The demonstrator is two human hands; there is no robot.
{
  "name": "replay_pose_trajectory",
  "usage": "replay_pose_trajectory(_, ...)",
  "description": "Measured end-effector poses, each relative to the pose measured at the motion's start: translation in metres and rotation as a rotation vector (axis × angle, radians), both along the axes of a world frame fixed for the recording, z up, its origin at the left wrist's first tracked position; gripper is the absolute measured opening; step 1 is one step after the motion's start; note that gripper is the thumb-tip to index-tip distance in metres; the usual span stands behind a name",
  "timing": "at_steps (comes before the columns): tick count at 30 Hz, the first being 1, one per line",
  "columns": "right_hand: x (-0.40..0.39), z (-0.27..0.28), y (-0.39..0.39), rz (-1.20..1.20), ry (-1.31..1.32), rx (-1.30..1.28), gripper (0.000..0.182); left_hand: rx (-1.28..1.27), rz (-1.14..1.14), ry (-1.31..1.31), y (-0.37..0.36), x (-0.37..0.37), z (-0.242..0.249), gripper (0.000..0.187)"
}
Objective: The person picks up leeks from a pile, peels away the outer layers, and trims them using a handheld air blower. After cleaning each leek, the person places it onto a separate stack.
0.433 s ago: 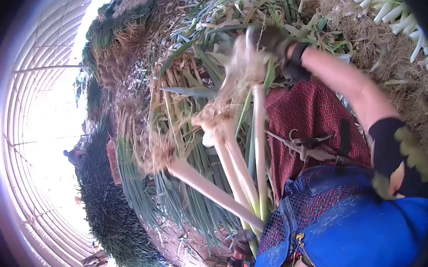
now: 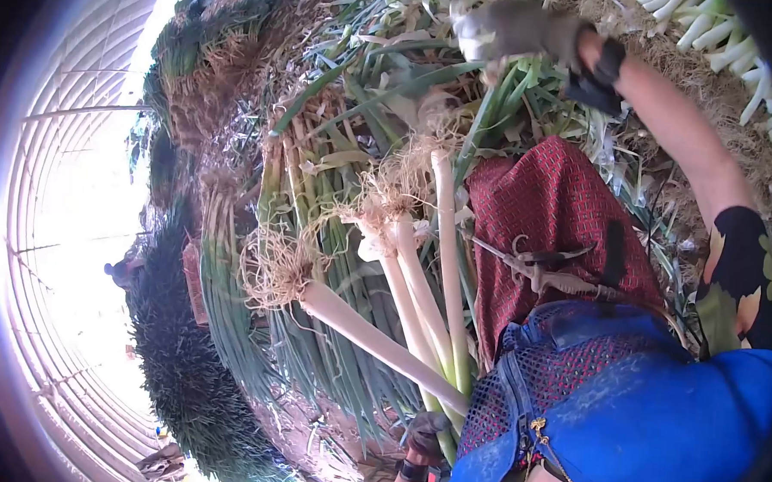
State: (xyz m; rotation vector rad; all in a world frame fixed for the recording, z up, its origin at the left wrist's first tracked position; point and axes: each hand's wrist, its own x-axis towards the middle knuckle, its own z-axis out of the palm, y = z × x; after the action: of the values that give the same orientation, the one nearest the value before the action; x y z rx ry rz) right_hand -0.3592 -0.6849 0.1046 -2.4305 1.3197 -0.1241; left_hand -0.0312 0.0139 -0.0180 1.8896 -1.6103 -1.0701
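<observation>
Low in the view, my gloved left hand is closed around the green lower ends of several long green onions. Their thick white stalks fan out up and left, ending in shaggy roots. My gloved right hand is at the top, apart from these stalks, over loose leaves. Its fingers are curled around something pale and blurred, which I cannot make out. A metal hand tool with curved, hooked parts lies on the red patterned cloth over my leg.
More green onions lie behind the held stalks. Stripped leaves litter the ground at the top. Clean white stalks line the upper right. A dark green heap stands at left, beside the arched tunnel wall.
My right hand has moved up and to the right, away from the roots of the held green onions. The stalks have shifted slightly left, while my left hand keeps its hold.
</observation>
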Motion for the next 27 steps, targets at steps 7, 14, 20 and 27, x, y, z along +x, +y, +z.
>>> replay_pose_trajectory(7,0.072,-0.034,0.174,0.467,-0.329,-0.438,0.034,0.005,0.074,0.147,-0.021,-0.013,0.006,0.007)
replay_pose_trajectory(14,0.145,-0.105,0.183,0.193,-0.951,-0.516,0.022,0.001,0.087,0.201,-0.049,-0.02,0.014,0.01)
replay_pose_trajectory(20,0.124,-0.112,0.102,0.194,-0.516,-0.782,0.023,-0.035,0.098,0.32,-0.06,-0.031,0.021,0.013)
replay_pose_trajectory(27,-0.04,-0.069,-0.042,-0.477,-0.18,-0.165,0.029,-0.072,0.14,0.566,-0.104,-0.053,0.063,0.017)
